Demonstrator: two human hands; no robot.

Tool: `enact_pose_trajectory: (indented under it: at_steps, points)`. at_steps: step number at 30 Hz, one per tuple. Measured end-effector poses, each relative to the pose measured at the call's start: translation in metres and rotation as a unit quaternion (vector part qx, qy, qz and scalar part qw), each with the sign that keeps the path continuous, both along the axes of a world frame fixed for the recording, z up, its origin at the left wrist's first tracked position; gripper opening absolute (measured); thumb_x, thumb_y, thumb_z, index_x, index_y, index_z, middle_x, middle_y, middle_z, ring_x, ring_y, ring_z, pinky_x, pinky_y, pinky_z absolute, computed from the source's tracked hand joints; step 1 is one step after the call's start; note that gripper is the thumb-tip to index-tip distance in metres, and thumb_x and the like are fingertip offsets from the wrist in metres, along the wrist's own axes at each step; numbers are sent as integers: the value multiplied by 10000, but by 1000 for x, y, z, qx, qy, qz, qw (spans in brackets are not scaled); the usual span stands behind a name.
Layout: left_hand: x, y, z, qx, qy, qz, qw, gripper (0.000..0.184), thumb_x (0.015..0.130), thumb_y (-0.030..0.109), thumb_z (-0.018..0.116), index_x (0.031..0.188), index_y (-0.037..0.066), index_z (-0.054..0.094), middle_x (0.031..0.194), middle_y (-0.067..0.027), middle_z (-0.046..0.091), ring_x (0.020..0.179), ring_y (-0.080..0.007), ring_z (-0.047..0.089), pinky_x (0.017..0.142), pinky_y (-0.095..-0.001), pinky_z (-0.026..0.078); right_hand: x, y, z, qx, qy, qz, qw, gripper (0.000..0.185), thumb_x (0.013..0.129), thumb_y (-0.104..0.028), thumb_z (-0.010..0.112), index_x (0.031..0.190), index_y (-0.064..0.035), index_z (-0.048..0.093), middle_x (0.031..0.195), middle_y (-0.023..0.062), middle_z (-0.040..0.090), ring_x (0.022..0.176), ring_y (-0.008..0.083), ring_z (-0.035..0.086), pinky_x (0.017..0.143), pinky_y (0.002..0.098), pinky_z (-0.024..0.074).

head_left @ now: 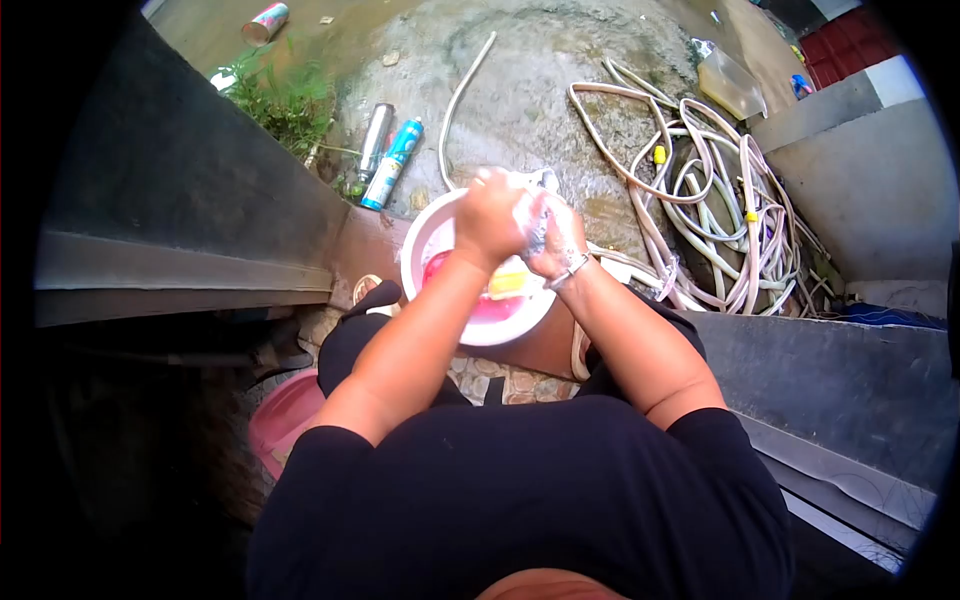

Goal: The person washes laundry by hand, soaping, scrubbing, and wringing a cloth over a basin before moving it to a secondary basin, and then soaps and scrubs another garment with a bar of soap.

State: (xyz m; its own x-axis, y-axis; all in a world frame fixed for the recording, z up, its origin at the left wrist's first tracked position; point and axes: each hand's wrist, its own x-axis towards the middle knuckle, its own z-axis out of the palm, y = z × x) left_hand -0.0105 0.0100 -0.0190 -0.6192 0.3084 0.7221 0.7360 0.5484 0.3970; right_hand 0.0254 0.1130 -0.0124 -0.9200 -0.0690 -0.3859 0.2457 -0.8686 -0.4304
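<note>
Over a round white basin (412,258), both hands are close together. My left hand (490,218) is closed round a soapy, wet cloth (537,222) of white and dark colours. On the cloth's other side is my right hand (560,245), its fingers wrapped round it too, suds on the skin and a band at the wrist. Inside the basin, below the hands, lie a yellow item (508,284) and something pink-red (490,308). What these two are I cannot make out.
A pale hose (700,200) lies coiled on the wet ground at the right. Two cans, one silver (376,140) and one blue (394,163), lie at the left beyond the basin. A pink tub (275,415) is at the lower left. Low dark walls flank both sides.
</note>
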Motion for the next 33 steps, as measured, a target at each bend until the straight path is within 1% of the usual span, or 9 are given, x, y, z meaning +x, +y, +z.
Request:
enact_pose_trajectory:
  at_steps: [3, 6, 11, 15, 16, 17, 23, 26, 33]
  points:
    - [51, 17, 16, -26, -16, -190, 981, 180, 686, 245, 660, 600, 131, 549, 663, -87, 525, 598, -258, 523, 590, -372, 440, -14, 51, -58, -134, 205, 226, 943, 210, 899, -170, 411, 945, -11, 539, 871, 115, 597, 784, 210, 607, 707, 329, 516]
    - [10, 3, 8, 27, -38, -82, 996, 198, 682, 247, 667, 600, 116, 543, 660, -92, 519, 611, -263, 530, 580, -372, 444, 4, -12, 20, 4, -38, -21, 999, 217, 908, -172, 384, 1010, -34, 517, 925, 93, 593, 850, 207, 604, 760, 345, 506]
    - [10, 0, 17, 39, -78, 53, 995, 146, 696, 234, 631, 631, 120, 566, 709, -82, 544, 641, -259, 541, 576, -384, 434, 2, -9, 10, 38, -13, 31, 999, 260, 920, -194, 350, 1027, -39, 528, 998, 97, 588, 912, 220, 593, 830, 352, 480]
    - [32, 12, 5, -11, -33, -142, 989, 157, 694, 230, 631, 639, 102, 559, 669, -90, 523, 638, -285, 537, 557, -391, 433, 2, 24, -29, 241, 8, 147, 959, 283, 933, -207, 324, 1016, -48, 544, 994, 98, 587, 925, 207, 586, 831, 343, 477]
    - [32, 11, 5, -1, -35, -136, 990, 164, 698, 232, 630, 640, 97, 557, 659, -93, 516, 637, -293, 536, 549, -397, 432, 1, 22, -61, -96, 194, 151, 965, 275, 935, -204, 331, 1025, -44, 536, 990, 97, 593, 943, 202, 583, 848, 347, 471]
    - [15, 3, 0, 22, -47, -65, 997, 180, 707, 215, 637, 616, 89, 547, 659, -115, 520, 569, -298, 520, 533, -382, 437, 5, -15, 13, 52, -21, 13, 998, 266, 929, -208, 342, 1026, -49, 533, 972, 100, 598, 924, 202, 592, 842, 345, 475]
    - [12, 4, 11, 52, -48, 15, 997, 189, 716, 230, 652, 620, 107, 546, 666, -114, 525, 574, -290, 520, 520, -388, 427, -6, 9, -11, 52, -58, 53, 996, 195, 913, -176, 416, 991, -49, 542, 918, 78, 604, 858, 175, 612, 747, 293, 513]
    - [42, 10, 13, -3, -27, -204, 979, 169, 728, 197, 637, 620, 110, 539, 654, -108, 515, 576, -288, 518, 525, -391, 428, -11, 40, -47, -111, 188, 222, 950, 180, 904, -178, 447, 977, -49, 549, 886, 68, 606, 803, 171, 616, 711, 303, 515]
    - [2, -12, 23, 27, -128, -4, 991, 207, 745, 265, 643, 760, 77, 558, 761, -119, 533, 667, -312, 537, 583, -403, 442, 4, -7, 12, 33, -37, 32, 998, 213, 891, -171, 440, 1018, -28, 533, 935, 89, 603, 830, 207, 612, 755, 359, 505]
